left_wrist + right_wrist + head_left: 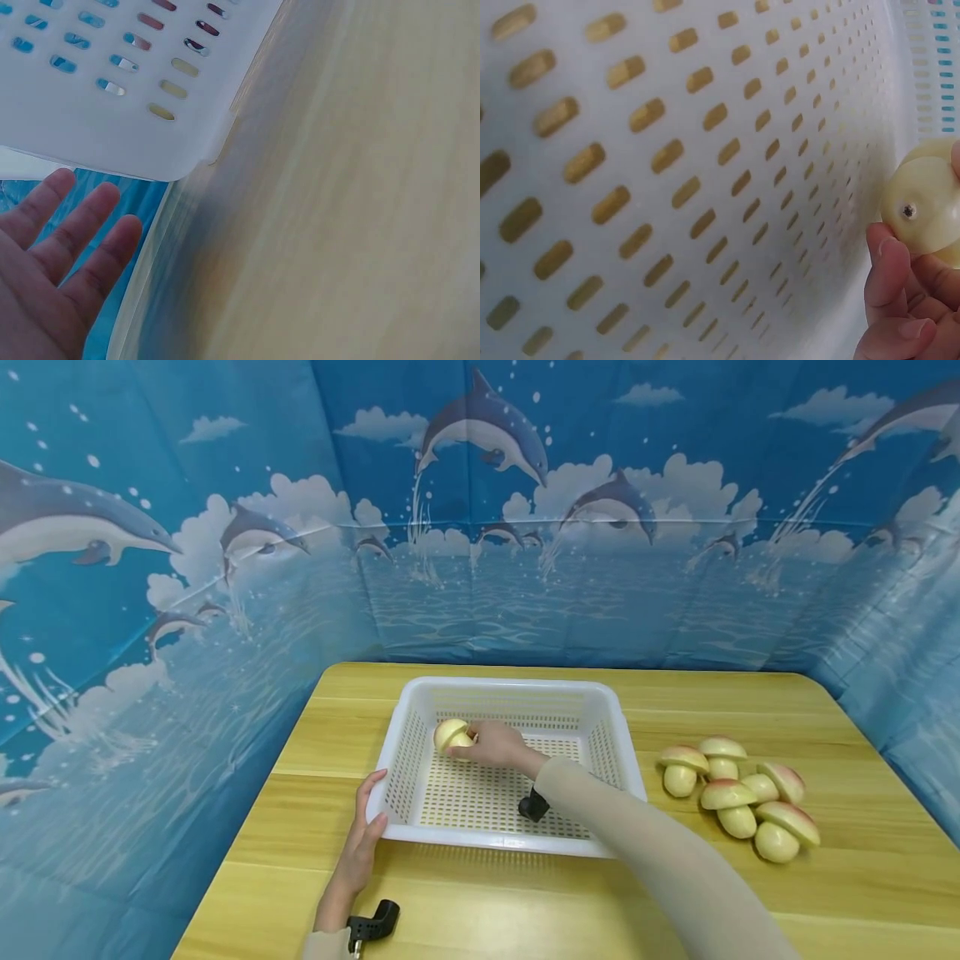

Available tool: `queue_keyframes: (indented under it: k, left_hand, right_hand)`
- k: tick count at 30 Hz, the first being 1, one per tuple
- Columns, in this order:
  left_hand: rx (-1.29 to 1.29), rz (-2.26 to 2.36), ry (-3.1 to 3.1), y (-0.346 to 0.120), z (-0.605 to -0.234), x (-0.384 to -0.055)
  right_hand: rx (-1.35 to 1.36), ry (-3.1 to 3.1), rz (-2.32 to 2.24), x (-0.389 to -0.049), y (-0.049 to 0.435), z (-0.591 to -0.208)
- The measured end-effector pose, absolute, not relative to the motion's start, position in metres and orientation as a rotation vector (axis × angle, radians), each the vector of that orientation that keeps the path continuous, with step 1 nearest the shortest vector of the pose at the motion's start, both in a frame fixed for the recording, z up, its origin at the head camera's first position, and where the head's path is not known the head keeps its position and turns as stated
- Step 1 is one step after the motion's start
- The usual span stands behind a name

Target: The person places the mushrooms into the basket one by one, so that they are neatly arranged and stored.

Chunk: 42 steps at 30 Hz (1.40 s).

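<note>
A white plastic basket (502,842) with a slotted floor stands on the wooden table. Inside it, toward the back left, my right hand (495,745) grips a toy mushroom (450,735) with a pale stem and cap. In the right wrist view, fingertips and thumb hold the mushroom (922,199) by its rounded stem, whose end has a small dark mark; the basket's floor is close by. My left hand (360,843) is at the basket's front left corner, thumb and index fingertips at the rim. Its other fingers (94,266) are extended and spread beside the basket wall in the left wrist view.
Several more toy mushrooms (737,822), some with reddish caps, lie in a cluster on the table (862,893) right of the basket. A blue curtain (637,602) printed with dolphins hangs behind the table and along its sides.
</note>
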<state>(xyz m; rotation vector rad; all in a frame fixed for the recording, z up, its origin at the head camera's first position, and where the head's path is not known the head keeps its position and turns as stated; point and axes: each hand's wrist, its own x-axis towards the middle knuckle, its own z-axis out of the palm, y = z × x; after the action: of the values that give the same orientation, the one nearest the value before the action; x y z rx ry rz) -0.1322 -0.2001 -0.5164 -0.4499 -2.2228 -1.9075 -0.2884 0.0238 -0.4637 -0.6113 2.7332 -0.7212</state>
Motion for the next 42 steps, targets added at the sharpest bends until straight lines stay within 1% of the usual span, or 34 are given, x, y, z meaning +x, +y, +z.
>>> queue_keyframes:
  k: [16,25,37,42]
  left_hand:
    - [-0.466,-1.845,-2.239,-0.2,-0.513,-0.13]
    - [-0.407,-1.9,-2.254,-0.199,-0.512,-0.13]
    - [-0.435,-1.896,-2.242,-0.199,-0.51,-0.129]
    - [-0.446,-1.904,-2.248,-0.199,-0.51,-0.129]
  right_hand:
    - [-0.64,2.716,-0.732,-0.288,0.024,-0.465]
    - [-0.644,2.698,-0.741,-0.288,0.026,-0.464]
    - [-0.619,2.513,-0.786,-0.285,0.036,-0.455]
    - [-0.588,2.474,-0.713,-0.284,0.044,-0.445]
